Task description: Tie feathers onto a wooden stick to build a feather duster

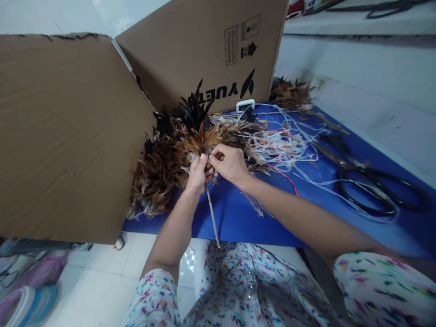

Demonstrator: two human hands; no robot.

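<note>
My left hand (197,175) is wrapped round a thin wooden stick (213,217) whose lower end points toward me. Brown and black feathers (204,136) fan out at the stick's upper end, so it looks like a feather duster. Close beside it, my right hand (231,163) is closed in a pinch at the base of the feathers; what lies between its fingertips is too small to make out. A heap of brown feather bundles (153,181) lies to the left of my hands, and white plastic strings (282,147) are tangled to the right.
Large black-handled scissors (363,170) lie at the right of the blue table surface (279,227). Cardboard panels (68,136) stand on the left and behind. More feathers (291,93) sit at the far right corner, and a white-framed object (245,105) stands at the back.
</note>
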